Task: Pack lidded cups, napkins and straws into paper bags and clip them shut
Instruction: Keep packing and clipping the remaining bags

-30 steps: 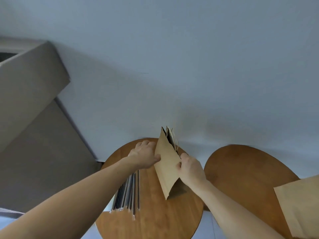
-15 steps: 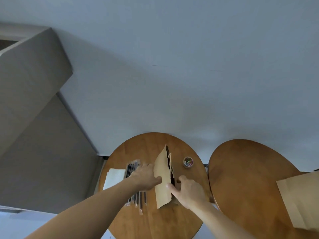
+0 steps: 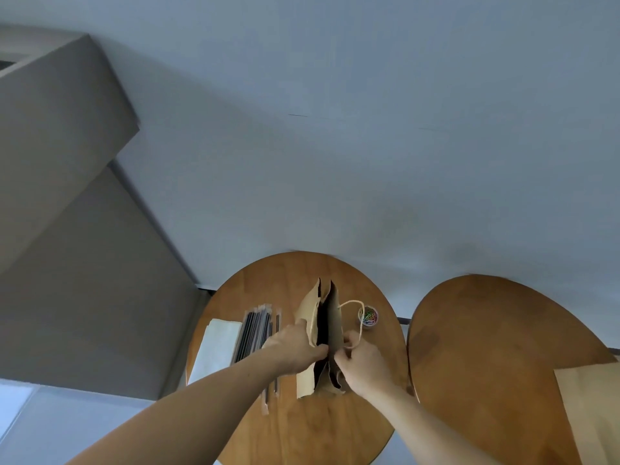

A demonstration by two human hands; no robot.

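A brown paper bag (image 3: 333, 317) with rope handles stands on the left round wooden table (image 3: 302, 427), its mouth a narrow dark slit. My left hand (image 3: 295, 347) pinches the bag's left rim and my right hand (image 3: 360, 360) pinches its right rim, each on one side of the opening. A bundle of dark wrapped straws (image 3: 256, 330) lies left of the bag, beside a stack of white napkins (image 3: 216, 350). A small round tub of coloured clips (image 3: 369, 317) sits just right of the bag. No cup is in view.
A second round wooden table (image 3: 486, 347) stands to the right, with another brown paper bag (image 3: 593, 407) lying at its right edge. A pale wall rises behind both tables, and a grey stepped wall stands at the left.
The bag has come down onto the table and stands upright. Both hands have shifted to its top rims and its mouth has parted slightly; one rope handle now hangs free.
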